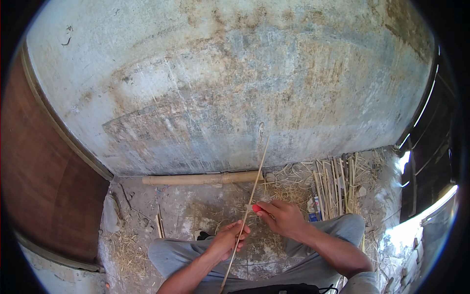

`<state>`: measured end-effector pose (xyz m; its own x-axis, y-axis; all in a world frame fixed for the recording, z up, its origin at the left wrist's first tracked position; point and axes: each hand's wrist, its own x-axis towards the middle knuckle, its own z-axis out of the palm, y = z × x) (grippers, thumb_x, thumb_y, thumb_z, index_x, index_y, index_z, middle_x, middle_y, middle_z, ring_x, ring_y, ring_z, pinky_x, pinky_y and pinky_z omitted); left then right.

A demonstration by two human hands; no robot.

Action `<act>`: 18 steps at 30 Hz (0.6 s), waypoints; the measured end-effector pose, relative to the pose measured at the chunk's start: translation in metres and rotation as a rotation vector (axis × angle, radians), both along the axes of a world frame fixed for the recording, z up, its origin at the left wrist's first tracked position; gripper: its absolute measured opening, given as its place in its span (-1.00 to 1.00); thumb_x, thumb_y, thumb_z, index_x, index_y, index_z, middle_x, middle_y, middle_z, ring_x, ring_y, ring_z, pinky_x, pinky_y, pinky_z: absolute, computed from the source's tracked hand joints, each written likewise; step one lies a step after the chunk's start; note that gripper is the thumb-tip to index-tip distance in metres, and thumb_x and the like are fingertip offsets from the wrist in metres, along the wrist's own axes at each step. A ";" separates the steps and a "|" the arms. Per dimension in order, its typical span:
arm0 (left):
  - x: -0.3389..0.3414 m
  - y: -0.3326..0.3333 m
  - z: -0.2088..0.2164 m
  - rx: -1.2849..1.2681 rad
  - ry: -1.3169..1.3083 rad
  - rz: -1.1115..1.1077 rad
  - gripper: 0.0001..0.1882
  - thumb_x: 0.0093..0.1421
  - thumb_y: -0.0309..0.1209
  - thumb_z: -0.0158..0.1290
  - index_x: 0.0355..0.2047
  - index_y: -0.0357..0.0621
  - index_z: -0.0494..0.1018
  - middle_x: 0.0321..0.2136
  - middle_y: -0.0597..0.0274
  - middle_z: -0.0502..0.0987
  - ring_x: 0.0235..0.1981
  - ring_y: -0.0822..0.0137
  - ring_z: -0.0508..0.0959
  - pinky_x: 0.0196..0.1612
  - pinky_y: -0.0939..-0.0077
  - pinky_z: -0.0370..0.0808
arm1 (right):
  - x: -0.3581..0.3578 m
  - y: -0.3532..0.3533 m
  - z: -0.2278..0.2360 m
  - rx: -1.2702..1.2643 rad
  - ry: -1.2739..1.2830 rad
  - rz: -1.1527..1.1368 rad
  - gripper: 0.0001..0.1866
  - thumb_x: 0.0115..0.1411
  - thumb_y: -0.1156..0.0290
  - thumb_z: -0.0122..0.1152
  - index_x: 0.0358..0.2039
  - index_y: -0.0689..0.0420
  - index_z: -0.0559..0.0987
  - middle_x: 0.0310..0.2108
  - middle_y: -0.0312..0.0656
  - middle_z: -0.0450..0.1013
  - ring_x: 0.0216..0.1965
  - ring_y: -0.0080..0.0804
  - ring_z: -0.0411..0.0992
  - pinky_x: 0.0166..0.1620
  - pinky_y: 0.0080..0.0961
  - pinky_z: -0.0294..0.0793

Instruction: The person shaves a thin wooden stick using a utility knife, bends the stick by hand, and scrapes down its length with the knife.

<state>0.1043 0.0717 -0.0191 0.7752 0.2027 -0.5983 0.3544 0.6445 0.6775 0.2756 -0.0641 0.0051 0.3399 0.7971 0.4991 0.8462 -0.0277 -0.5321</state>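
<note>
A long, thin bamboo strip [258, 179] slants up from my lap toward the wall. My left hand [227, 241] is closed around its lower part, with the fingers curled over it. Beside it on the right, my right hand [285, 218] pinches a small red-handled knife [256, 208]. The knife's short, pale blade meets the strip a little above my left hand. Its exact edge is too small to make out. Both hands are above the floor, between my bent knees in grey trousers.
A thick bamboo pole [196, 180] lies along the foot of the stained wall [220, 93]. Several split bamboo strips [338, 188] lie at the right, near a blue packet [313, 216]. Straw-like shavings [281, 193] litter the floor. A brown panel [54, 166] stands on the left.
</note>
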 end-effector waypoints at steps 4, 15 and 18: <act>0.001 -0.004 0.003 0.032 0.031 -0.003 -0.60 0.47 -0.14 -0.27 -0.26 -0.18 0.40 -0.65 0.44 0.22 -0.74 0.57 0.15 -0.72 0.65 0.07 | -0.001 -0.005 -0.005 -0.048 -0.015 -0.027 -0.73 0.16 0.29 0.30 -0.15 0.13 0.63 -0.52 -0.15 0.52 -0.58 -0.18 0.52 -0.54 -0.31 0.49; 0.001 -0.010 0.017 0.059 0.040 -0.004 -0.63 0.48 -0.15 -0.32 -0.32 -0.12 0.33 -0.66 0.48 0.17 -0.74 0.62 0.09 -0.71 0.66 0.03 | -0.001 -0.004 -0.008 0.028 -0.052 -0.081 -0.74 0.10 0.26 0.37 -0.23 0.11 0.66 -0.61 -0.21 0.48 -0.63 -0.26 0.49 -0.58 -0.36 0.45; 0.001 -0.008 0.014 0.024 0.019 -0.015 -0.63 0.48 -0.15 -0.33 -0.32 -0.12 0.33 -0.66 0.48 0.16 -0.74 0.62 0.09 -0.71 0.66 0.02 | 0.000 -0.003 -0.011 0.047 -0.063 -0.072 -0.74 0.09 0.25 0.38 -0.25 0.11 0.66 -0.63 -0.23 0.46 -0.65 -0.27 0.47 -0.59 -0.36 0.43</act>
